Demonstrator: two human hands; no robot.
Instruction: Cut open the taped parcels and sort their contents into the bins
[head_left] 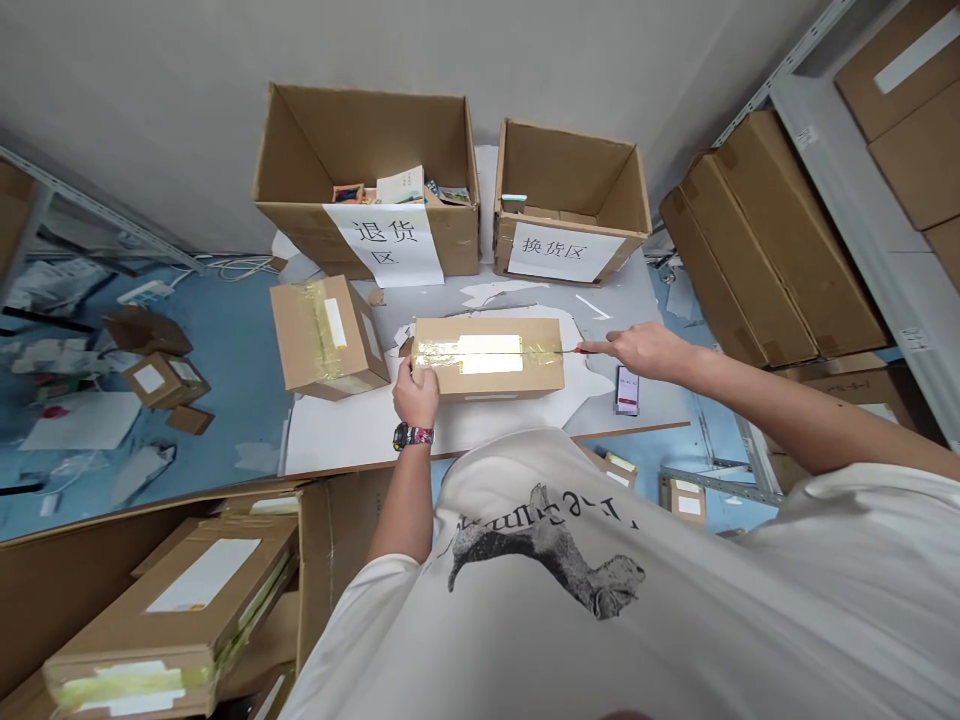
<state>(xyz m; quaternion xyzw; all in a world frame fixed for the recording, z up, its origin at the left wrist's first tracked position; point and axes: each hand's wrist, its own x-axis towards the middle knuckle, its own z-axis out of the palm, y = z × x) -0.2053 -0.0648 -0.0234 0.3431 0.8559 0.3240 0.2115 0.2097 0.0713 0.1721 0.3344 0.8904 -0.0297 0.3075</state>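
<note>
A long brown carton (435,383) with yellowish tape and a white label lies on the table in front of me. My left hand (417,395) grips its left end, thumb on the near side; a watch is on that wrist. At the right end, my right hand (637,350) is closed around a small red cutter (583,348), its thin tip at the carton's edge. A dark line runs along the tape and across the label. Left of the carton stands another taped box (304,335).
Two open boxes with paper signs, one on the left (457,235) and one on the right (634,215), stand at the table's back. A phone (627,391) lies at the right. Stacked cartons (795,240) fill the right side; a large box (330,570) holding parcels is at the lower left.
</note>
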